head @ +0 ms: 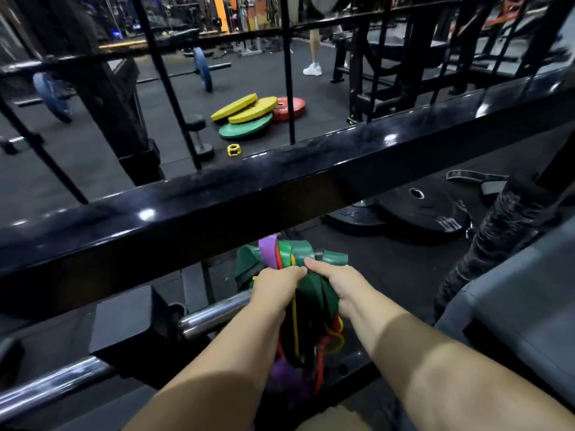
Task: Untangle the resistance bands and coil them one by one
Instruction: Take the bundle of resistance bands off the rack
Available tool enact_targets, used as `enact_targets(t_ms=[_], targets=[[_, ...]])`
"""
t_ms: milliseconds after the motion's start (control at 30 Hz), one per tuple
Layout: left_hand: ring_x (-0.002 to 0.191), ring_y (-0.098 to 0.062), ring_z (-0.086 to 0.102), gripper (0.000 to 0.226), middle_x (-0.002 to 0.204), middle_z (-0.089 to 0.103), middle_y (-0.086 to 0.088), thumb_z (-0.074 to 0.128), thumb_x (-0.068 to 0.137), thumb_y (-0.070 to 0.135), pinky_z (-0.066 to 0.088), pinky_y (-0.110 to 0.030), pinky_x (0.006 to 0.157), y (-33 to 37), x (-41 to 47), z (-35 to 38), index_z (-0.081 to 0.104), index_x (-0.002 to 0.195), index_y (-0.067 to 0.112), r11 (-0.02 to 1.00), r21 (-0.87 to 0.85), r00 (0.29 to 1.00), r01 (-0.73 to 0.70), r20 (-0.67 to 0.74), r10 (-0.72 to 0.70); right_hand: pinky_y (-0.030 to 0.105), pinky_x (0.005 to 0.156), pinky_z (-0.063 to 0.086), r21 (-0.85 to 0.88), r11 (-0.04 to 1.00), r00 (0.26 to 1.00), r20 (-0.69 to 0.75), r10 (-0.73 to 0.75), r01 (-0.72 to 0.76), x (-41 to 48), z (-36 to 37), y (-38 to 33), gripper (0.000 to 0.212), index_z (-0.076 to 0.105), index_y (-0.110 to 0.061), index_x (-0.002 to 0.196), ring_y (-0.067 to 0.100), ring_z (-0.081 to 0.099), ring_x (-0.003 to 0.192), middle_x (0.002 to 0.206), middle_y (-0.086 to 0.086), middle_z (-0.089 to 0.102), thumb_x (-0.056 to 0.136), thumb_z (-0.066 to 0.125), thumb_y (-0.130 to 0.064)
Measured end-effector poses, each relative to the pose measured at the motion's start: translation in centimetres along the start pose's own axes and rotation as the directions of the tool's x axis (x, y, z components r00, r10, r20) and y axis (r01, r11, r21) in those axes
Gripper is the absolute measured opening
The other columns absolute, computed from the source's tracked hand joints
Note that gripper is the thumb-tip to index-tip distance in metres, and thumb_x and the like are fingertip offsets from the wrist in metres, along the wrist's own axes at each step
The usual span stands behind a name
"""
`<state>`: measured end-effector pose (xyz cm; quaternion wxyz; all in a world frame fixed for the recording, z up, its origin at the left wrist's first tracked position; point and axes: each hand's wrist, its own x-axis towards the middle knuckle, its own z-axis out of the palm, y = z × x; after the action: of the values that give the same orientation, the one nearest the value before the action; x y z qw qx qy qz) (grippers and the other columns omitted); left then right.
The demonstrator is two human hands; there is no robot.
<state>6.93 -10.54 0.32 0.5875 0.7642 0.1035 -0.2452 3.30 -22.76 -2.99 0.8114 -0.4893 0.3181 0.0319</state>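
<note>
Rail (280,181) crosses above hands (277,287) (339,284) gripping tangled bands (303,253); plates (242,130) beyond.

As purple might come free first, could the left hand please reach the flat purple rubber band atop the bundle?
Probably yes: the flat purple rubber band sticks up uncovered above the left hand, though its grip must first release the tangled bundle of coloured bands.

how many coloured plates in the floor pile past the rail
4: one yellow plate leftmost, a second yellow plate overlapping it, a green plate in front, a red plate on the right. More may hide beneath.
</note>
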Motion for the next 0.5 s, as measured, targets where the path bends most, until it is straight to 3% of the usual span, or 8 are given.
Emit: enact_targets(t_ms=[67,133,167,267,333,367,433,500], targets=[[0.081,-0.030,0.070,0.056,0.088,0.073,-0.011,0.077,0.046,0.041,0.057,-0.044,0.084,0.6,-0.3,0.4,0.070,0.091,0.008,1.000,-0.012,1.000,0.014,0.026,-0.014,0.055,0.095,0.051,-0.021,0.999,0.999,-0.042,-0.025,0.025,-0.1,0.0,-0.4,0.079,0.078,-0.007,0.094,0.038,0.070,0.095,0.098,0.018,0.074,0.026,0.099,-0.043],[0.084,-0.030,0.069,0.050,0.092,0.072,-0.012,0.078,0.056,0.035,0.056,-0.039,0.082,1.5,-0.4,1.1,0.068,0.096,0.007,1.000,-0.021,0.999,0.020,0.042,-0.019,0.055,0.091,0.053,0.024,0.999,0.998,-0.055,-0.028,0.030,-0.4,-0.1,-1.1,0.063,0.077,-0.004,0.095,0.038,0.071,0.089,0.095,0.021,0.074,0.044,0.097,-0.034],[0.086,-0.030,0.068,0.054,0.094,0.071,-0.012,0.077,0.053,0.035,0.056,-0.040,0.083,1.8,-0.1,1.5,0.068,0.098,0.008,0.999,-0.028,0.998,0.026,0.050,-0.025,0.055,0.089,0.054,0.040,0.999,0.997,-0.080,-0.005,0.008,-0.3,-0.4,-1.4,0.067,0.075,-0.002,0.097,0.038,0.071,0.087,0.094,0.022,0.073,0.042,0.098,-0.032],[0.090,-0.032,0.068,0.077,0.097,0.071,-0.012,0.078,0.032,0.040,0.054,-0.047,0.088,2.4,0.7,3.3,0.068,0.103,0.010,0.997,-0.060,0.992,0.055,0.118,-0.047,0.059,0.090,0.053,0.133,0.991,0.993,-0.106,0.042,-0.028,0.5,-2.1,-1.6,0.097,0.074,-0.002,0.101,0.043,0.070,0.090,0.098,0.025,0.072,0.013,0.099,-0.036],[0.093,-0.034,0.068,0.083,0.101,0.071,-0.011,0.078,0.029,0.042,0.053,-0.049,0.089,2.8,0.3,4.3,0.067,0.106,0.012,0.994,-0.048,0.980,0.096,0.179,-0.086,0.058,0.092,0.052,0.150,0.989,0.992,-0.122,0.021,-0.002,0.6,-3.7,-1.7,0.098,0.074,-0.002,0.104,0.043,0.070,0.091,0.099,0.025,0.072,0.016,0.099,-0.039],[0.095,-0.034,0.067,0.078,0.104,0.069,-0.011,0.081,0.035,0.041,0.052,-0.049,0.091,3.0,-0.2,4.8,0.066,0.107,0.013,0.993,-0.054,0.974,0.101,0.209,-0.087,0.057,0.093,0.051,0.093,0.996,0.989,-0.149,0.001,0.013,-0.2,-4.2,-2.1,0.096,0.074,-0.003,0.105,0.042,0.070,0.092,0.099,0.024,0.072,0.021,0.099,-0.042],[0.097,-0.032,0.066,0.054,0.104,0.069,-0.011,0.084,0.054,0.034,0.052,-0.049,0.093,3.0,-1.4,5.7,0.065,0.101,0.015,0.992,-0.069,0.960,0.105,0.266,-0.083,0.055,0.093,0.052,0.047,0.997,0.986,-0.160,-0.045,0.053,-2.1,-5.5,-3.0,0.071,0.074,-0.001,0.103,0.041,0.071,0.091,0.097,0.025,0.072,0.045,0.095,-0.037],[0.095,-0.032,0.068,0.051,0.100,0.072,-0.011,0.085,0.053,0.031,0.051,-0.050,0.094,2.7,-2.0,6.4,0.066,0.097,0.015,0.991,-0.074,0.944,0.114,0.319,-0.085,0.052,0.091,0.054,0.021,0.999,0.987,-0.153,-0.041,0.045,-3.6,-6.5,-3.4,0.053,0.074,0.000,0.100,0.039,0.071,0.090,0.095,0.025,0.073,0.061,0.089,-0.033]])
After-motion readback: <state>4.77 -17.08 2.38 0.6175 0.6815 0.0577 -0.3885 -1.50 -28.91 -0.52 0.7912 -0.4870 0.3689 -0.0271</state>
